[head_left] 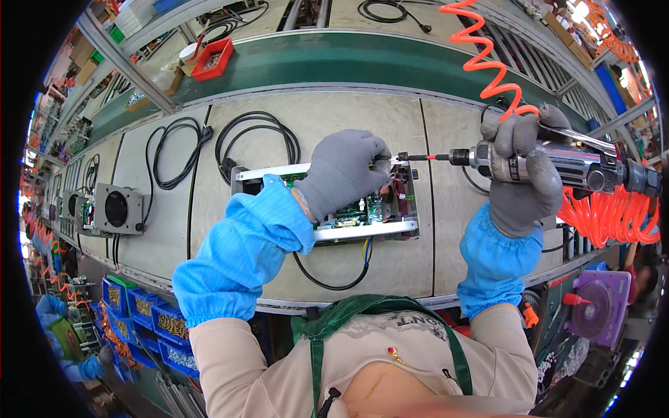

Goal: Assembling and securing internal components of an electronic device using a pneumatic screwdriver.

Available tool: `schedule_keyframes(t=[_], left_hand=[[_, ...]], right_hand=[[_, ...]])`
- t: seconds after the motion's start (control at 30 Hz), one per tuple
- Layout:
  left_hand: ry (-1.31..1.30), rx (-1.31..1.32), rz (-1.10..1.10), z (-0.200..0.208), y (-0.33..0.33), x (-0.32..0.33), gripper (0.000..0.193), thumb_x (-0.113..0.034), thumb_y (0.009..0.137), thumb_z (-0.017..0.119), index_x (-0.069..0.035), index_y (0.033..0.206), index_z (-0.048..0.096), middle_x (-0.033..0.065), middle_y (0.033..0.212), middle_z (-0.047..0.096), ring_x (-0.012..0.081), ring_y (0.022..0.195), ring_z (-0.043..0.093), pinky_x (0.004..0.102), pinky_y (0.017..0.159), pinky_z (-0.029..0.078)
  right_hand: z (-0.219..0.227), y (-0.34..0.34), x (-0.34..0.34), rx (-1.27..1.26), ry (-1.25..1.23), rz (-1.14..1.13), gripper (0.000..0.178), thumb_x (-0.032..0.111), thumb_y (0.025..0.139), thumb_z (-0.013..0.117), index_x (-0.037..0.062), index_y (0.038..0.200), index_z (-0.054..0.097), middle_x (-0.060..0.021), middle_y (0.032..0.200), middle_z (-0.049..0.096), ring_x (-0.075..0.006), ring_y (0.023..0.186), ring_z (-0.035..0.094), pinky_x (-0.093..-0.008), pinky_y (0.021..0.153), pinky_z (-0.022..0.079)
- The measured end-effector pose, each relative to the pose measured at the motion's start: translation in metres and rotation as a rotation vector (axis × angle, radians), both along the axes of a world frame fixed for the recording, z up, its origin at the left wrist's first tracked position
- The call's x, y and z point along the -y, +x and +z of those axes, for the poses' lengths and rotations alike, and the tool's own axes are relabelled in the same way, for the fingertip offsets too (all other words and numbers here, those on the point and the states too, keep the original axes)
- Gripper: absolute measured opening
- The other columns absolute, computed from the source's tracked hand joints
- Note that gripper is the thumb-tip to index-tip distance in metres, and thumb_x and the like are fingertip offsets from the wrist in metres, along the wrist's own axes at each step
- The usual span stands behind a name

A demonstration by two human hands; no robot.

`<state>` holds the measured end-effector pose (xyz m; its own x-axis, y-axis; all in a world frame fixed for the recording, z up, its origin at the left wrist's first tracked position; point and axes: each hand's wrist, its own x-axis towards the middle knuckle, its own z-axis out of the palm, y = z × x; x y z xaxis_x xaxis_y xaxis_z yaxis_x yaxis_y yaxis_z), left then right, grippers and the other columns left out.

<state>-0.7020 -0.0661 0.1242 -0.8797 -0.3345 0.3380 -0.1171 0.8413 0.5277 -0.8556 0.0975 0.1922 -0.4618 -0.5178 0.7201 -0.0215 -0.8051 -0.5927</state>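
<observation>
My right hand (523, 177), in a grey glove, grips a silver pneumatic screwdriver (582, 167) held level. Its long bit (425, 158) points left, and the tip is at the upper right corner of an open metal chassis (373, 230). My left hand (345, 171), also gloved, reaches over the chassis with its fingers pinched together close to the bit's tip. Whatever they hold is too small to make out. Under that hand a green circuit board (355, 214) partly shows inside the chassis. A black cable (334, 287) loops out of its near side.
An orange coiled air hose (481, 63) hangs at the right. Coiled black cables (261, 115) lie behind the chassis. A unit with a fan (117, 207) stands on the left. Blue bins of screws (171, 324) sit below the bench edge. A red tray (212, 59) rests at the back.
</observation>
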Motion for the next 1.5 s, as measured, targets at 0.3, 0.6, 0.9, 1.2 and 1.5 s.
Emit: schedule_keyframes(t=[0.3, 0.6, 0.9, 1.2, 1.5], left_hand=[[-0.034, 0.291, -0.062, -0.004, -0.018, 0.006, 0.026, -0.023, 0.07, 0.067, -0.012, 0.094, 0.068, 0.0099, 0.086, 0.064, 0.0278, 0.087, 0.062, 0.039, 0.078, 0.05], [0.306, 0.371, -0.52, -0.014, -0.044, 0.032, 0.056, -0.017, 0.065, 0.067, -0.007, 0.119, 0.057, 0.0182, 0.105, 0.062, 0.0343, 0.099, 0.06, 0.0384, 0.089, 0.047], [0.186, 0.23, -0.462, -0.021, -0.048, 0.025, 0.042, -0.018, 0.068, 0.068, -0.005, 0.108, 0.062, 0.0163, 0.101, 0.062, 0.0322, 0.094, 0.06, 0.0374, 0.084, 0.048], [0.26, 0.289, -0.414, -0.019, -0.051, 0.019, 0.035, -0.022, 0.072, 0.065, -0.005, 0.103, 0.061, 0.0181, 0.09, 0.064, 0.0347, 0.087, 0.063, 0.0407, 0.077, 0.05], [0.274, 0.323, -0.475, -0.017, -0.047, 0.022, 0.049, -0.02, 0.072, 0.067, -0.005, 0.118, 0.057, 0.0159, 0.101, 0.063, 0.0311, 0.091, 0.062, 0.0374, 0.079, 0.049]], right_hand=[[-0.004, 0.011, 0.014, -0.015, 0.196, -0.027, 0.054, 0.005, 0.07, 0.06, -0.0003, 0.122, 0.048, -0.0092, 0.071, 0.058, -0.019, 0.065, 0.058, -0.0469, 0.081, 0.052], [-0.001, 0.014, 0.019, -0.099, 0.264, -0.131, 0.054, 0.017, 0.076, 0.062, 0.001, 0.125, 0.047, -0.0007, 0.063, 0.044, -0.0148, 0.056, 0.047, -0.0392, 0.072, 0.047], [0.003, 0.011, 0.019, -0.007, 0.235, 0.021, 0.051, 0.002, 0.072, 0.064, -0.0034, 0.121, 0.048, -0.0107, 0.076, 0.06, -0.0197, 0.069, 0.061, -0.0439, 0.075, 0.054], [0.02, 0.018, 0.036, -0.193, 0.528, -0.126, 0.053, 0.012, 0.071, 0.065, -0.004, 0.119, 0.048, -0.0073, 0.066, 0.053, -0.0184, 0.06, 0.056, -0.0436, 0.074, 0.052], [0.023, 0.023, 0.042, -0.164, 0.493, -0.121, 0.05, 0.013, 0.071, 0.064, -0.0027, 0.117, 0.052, -0.008, 0.066, 0.055, -0.0176, 0.058, 0.056, -0.0405, 0.07, 0.053]])
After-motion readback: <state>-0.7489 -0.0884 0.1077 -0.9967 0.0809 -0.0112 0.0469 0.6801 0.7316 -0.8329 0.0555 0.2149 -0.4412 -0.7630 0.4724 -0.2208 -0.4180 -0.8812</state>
